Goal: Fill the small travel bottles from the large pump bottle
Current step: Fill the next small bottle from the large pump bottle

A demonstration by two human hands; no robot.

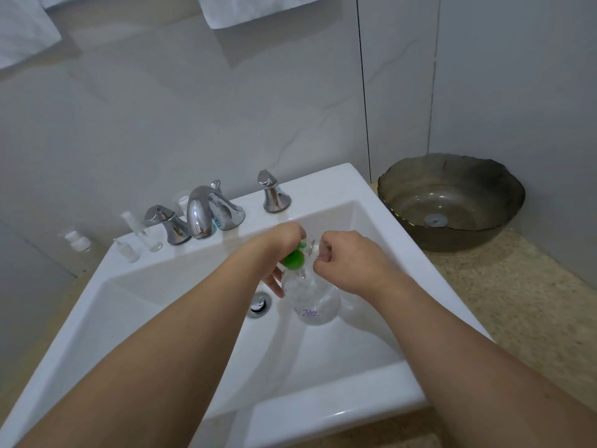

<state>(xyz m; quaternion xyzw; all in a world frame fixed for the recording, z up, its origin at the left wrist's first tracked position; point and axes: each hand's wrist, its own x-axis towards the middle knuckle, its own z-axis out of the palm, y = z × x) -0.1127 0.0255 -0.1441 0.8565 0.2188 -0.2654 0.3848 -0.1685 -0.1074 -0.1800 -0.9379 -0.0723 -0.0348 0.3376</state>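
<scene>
Both my hands are over the white sink (326,182). My left hand (280,244) grasps the clear bottle (311,295) near its top, fingers (274,282) curled round the neck, a green part (294,258) just under them. My right hand (347,258) is clenched at the bottle's mouth, pinching a small clear piece (312,245) there; I can't tell what that piece is. The bottle hangs tilted below both sets of fingers, above the basin, with purple writing on its lower side. The chrome drain (258,304) sits just left of the bottle, below my left fingers.

Beyond my fingers on the sink's back ledge: the chrome faucet (202,215) with two handles (273,192). Left of the faucet, well apart from my left fingers, stand small clear travel bottles (142,232), and a white-capped one (77,240) further left. Right of my right fingers, on the speckled desk (523,302), sits a smoky glass bowl (450,202). White towels (255,9) hang high on the wall.
</scene>
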